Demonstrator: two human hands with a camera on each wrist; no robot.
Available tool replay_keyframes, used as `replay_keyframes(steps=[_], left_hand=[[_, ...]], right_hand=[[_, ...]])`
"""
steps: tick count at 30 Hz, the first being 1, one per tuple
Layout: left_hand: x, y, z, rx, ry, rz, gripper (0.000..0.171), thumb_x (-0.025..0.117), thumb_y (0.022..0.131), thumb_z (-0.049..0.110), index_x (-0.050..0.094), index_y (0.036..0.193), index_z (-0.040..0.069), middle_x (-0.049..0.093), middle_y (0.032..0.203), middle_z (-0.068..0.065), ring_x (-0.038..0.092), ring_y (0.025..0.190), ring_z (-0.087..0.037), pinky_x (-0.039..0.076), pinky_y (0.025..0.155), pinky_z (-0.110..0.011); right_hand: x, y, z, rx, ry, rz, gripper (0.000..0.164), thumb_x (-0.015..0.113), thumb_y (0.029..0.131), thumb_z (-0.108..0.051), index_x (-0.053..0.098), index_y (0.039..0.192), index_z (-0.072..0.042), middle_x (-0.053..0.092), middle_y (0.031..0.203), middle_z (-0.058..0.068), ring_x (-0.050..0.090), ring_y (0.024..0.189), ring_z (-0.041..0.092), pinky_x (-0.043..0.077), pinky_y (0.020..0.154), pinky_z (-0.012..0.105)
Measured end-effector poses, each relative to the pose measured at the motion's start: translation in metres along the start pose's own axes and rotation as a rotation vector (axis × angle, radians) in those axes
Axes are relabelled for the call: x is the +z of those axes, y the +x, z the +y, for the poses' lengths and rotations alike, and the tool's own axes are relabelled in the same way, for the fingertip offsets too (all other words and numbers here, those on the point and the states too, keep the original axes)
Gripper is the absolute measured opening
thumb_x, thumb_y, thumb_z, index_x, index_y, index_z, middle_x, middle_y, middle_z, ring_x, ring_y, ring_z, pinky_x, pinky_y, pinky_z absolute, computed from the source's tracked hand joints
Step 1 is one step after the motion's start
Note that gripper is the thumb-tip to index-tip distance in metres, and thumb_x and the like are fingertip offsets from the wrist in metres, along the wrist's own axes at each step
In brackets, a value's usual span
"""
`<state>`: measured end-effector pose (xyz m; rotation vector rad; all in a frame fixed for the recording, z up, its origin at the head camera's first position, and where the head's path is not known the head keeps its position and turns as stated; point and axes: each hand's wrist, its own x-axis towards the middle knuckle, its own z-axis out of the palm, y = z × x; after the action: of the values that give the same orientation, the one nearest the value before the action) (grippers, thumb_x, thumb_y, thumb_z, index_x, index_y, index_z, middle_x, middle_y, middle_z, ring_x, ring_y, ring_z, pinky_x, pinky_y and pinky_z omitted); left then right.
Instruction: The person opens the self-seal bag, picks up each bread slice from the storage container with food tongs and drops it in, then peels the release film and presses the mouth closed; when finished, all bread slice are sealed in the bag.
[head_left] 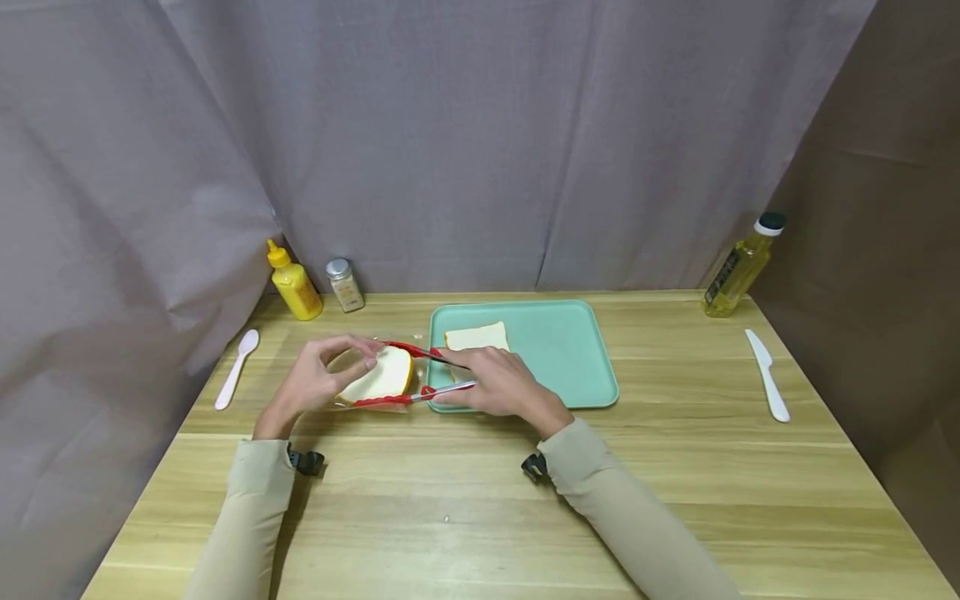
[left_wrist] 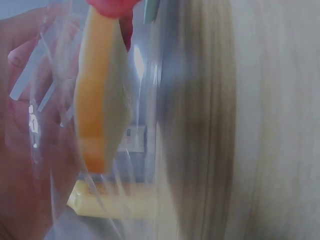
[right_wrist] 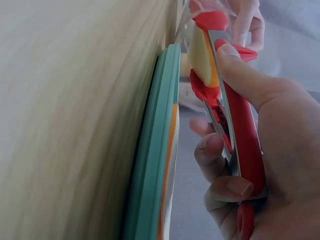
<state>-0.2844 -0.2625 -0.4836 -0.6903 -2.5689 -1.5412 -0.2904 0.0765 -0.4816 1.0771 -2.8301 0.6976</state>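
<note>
My left hand (head_left: 311, 379) pinches a clear plastic bag (left_wrist: 62, 150) at the left of the tray, fingers and thumb curved over it. Inside the bag is a bread slice (head_left: 388, 375) with an orange-yellow crust. My right hand (right_wrist: 292, 135) grips tongs (right_wrist: 245, 140) with red handles and red tips. The tips reach into the bag on both sides of the slice; the right wrist view shows them against it. Another bread slice (head_left: 476, 336) lies on the left part of the green tray (head_left: 562, 358), partly covered by my right hand.
A yellow squeeze bottle (head_left: 297, 287) and a shaker jar (head_left: 346, 287) stand at the back left. A white spoon (head_left: 236, 371) lies at the left edge. An oil bottle (head_left: 738, 271) stands back right, with a white knife (head_left: 768, 379) in front of it.
</note>
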Motion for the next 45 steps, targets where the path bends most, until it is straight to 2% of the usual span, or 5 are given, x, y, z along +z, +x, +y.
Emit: replay_keyframes(steps=[9, 20, 30, 40, 45], left_hand=[[-0.001, 0.000, 0.005, 0.019, -0.016, 0.032, 0.010, 0.083, 0.098, 0.018, 0.080, 0.107, 0.013, 0.080, 0.128, -0.004, 0.071, 0.128, -0.019, 0.036, 0.130, -0.057], [-0.002, 0.001, 0.006, 0.000, 0.045, 0.036, 0.011, 0.083, 0.098, 0.021, 0.080, 0.109, 0.018, 0.078, 0.133, -0.002, 0.068, 0.134, -0.029, 0.030, 0.129, -0.071], [0.002, 0.001, 0.003, 0.061, 0.032, 0.033, 0.009, 0.081, 0.099, 0.015, 0.079, 0.108, 0.013, 0.080, 0.129, -0.003, 0.073, 0.126, -0.025, 0.040, 0.127, -0.061], [0.002, 0.001, 0.004, 0.077, -0.013, 0.039, 0.007, 0.079, 0.100, 0.012, 0.078, 0.106, 0.014, 0.079, 0.131, -0.006, 0.072, 0.128, -0.025, 0.038, 0.128, -0.062], [0.002, 0.001, 0.005, 0.074, -0.020, 0.034, 0.007, 0.079, 0.100, 0.012, 0.078, 0.106, 0.014, 0.079, 0.131, -0.006, 0.071, 0.129, -0.025, 0.037, 0.128, -0.064]], right_hand=[[0.005, 0.008, -0.007, -0.011, 0.003, -0.004, 0.079, 0.081, 0.090, -0.066, 0.056, 0.158, -0.035, 0.078, 0.131, -0.004, 0.065, 0.085, 0.012, 0.053, 0.066, 0.033], [0.006, 0.008, -0.005, 0.065, -0.009, 0.036, 0.081, 0.082, 0.087, -0.067, 0.059, 0.157, -0.033, 0.076, 0.136, -0.004, 0.073, 0.098, 0.017, 0.060, 0.073, 0.042], [0.014, 0.019, -0.013, 0.016, 0.021, 0.020, 0.082, 0.082, 0.089, -0.065, 0.057, 0.158, -0.027, 0.077, 0.136, 0.000, 0.072, 0.092, 0.017, 0.056, 0.068, 0.036], [0.021, 0.026, -0.019, 0.077, 0.021, 0.020, 0.084, 0.080, 0.088, -0.070, 0.055, 0.159, -0.033, 0.076, 0.138, -0.001, 0.069, 0.087, 0.016, 0.055, 0.062, 0.035], [0.025, 0.030, -0.022, 0.084, 0.028, 0.009, 0.085, 0.080, 0.088, -0.070, 0.054, 0.160, -0.033, 0.079, 0.126, -0.001, 0.068, 0.088, 0.016, 0.057, 0.064, 0.037]])
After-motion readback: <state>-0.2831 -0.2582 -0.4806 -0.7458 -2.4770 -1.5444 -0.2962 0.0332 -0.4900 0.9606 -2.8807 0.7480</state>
